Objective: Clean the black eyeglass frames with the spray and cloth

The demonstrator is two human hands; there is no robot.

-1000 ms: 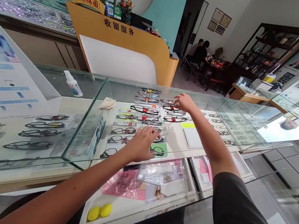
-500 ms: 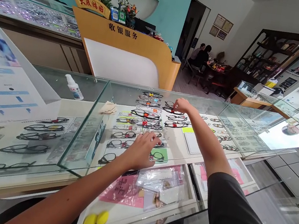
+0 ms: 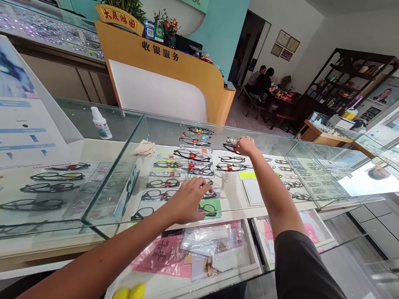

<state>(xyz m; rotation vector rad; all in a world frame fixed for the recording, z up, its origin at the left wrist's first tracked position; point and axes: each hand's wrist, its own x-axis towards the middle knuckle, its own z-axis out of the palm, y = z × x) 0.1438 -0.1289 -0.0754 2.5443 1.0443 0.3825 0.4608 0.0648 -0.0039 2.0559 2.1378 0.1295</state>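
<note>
Rows of eyeglasses [image 3: 193, 156] lie in and on the glass display counter. My left hand [image 3: 189, 200] hovers over the near rows with its fingers apart, holding nothing visible. Below its fingertips is a green card [image 3: 211, 208] with a pair of glasses on it. At the far end of the right-hand column, my right hand [image 3: 245, 145] has its fingers bent down at a pair of glasses [image 3: 232, 141]; whether it grips the frame is too small to tell. Two more dark pairs lie just nearer than that hand.
An open drawer [image 3: 177, 298] below holds plastic packets and two yellow cases [image 3: 128, 295]. A spray bottle [image 3: 101, 124], a folded cloth [image 3: 144, 148] and a large printed board [image 3: 7, 106] are at the left. Two people [image 3: 262, 81] sit far back.
The camera view has tilted slightly. My right hand has shifted a little right, and the far-right glasses beside it show more clearly. My left hand has stayed nearly in place.
</note>
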